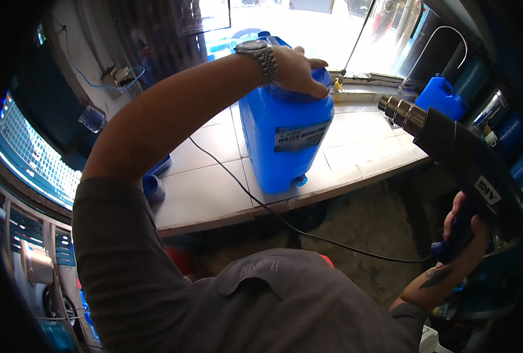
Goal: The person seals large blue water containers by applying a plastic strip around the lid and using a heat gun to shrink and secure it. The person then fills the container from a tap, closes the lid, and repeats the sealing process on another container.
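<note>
A tall blue plastic water container [280, 138] with a dark label stands upright near the front edge of the tiled counter. A small tap [300, 180] sticks out low on its front. My left hand [297, 72], a metal watch on its wrist, is laid over the container's round blue lid [320, 76], the fingers gripping its top. Off to the right, my right hand [468, 226] is wrapped round the grip of a dark heat gun [470, 156]. Its stepped metal nozzle [401, 113] points up and left, apart from the container. From the handle's end runs a black cord [276, 216].
The white tiled counter [214, 197] carries blue round items [154, 187] at its left, partly behind my arm. A second blue jug [441, 100] stands at the back right. The black cord crosses the counter and hangs over its edge. Behind is a bright window [314, 29].
</note>
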